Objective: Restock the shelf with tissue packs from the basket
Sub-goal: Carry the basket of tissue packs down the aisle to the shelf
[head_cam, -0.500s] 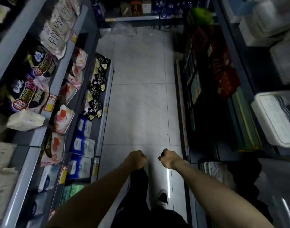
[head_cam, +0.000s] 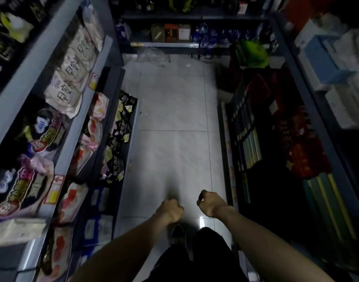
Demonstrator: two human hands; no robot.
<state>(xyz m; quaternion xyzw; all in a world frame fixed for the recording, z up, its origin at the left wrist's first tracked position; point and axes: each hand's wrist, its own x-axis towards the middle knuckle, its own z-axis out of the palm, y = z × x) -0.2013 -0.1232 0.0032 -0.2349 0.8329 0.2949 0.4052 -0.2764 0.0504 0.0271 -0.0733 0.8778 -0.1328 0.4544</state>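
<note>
since no basket shows anywhere in view, both hands carry nothing: the left hand [head_cam: 170,210] at six o'clock and the right hand [head_cam: 210,204] just beside it are curled into empty fists, probably mid-walk. the shelf [head_cam: 76,125] of soft packs runs along nine o'clock.

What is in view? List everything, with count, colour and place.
Floor: one, pale grey tiles, middle aisle.
Left shelves: several tiers, grey, left side.
White packs: several, black lettering, upper left tier.
Purple packs: several, purple-black, same tier, nearer.
Pink packs: several, pink-red, tier below.
Black packs: several, black-yellow, lowest left tier.
Blue packs: several, blue-white, low left, near.
Red goods: many, right shelves.
Green bag: one, far right.
Blue bottles: several, far shelf.
Left hand: fingers curled, nothing seen held, low centre.
Right hand: likewise, beside it.
</note>
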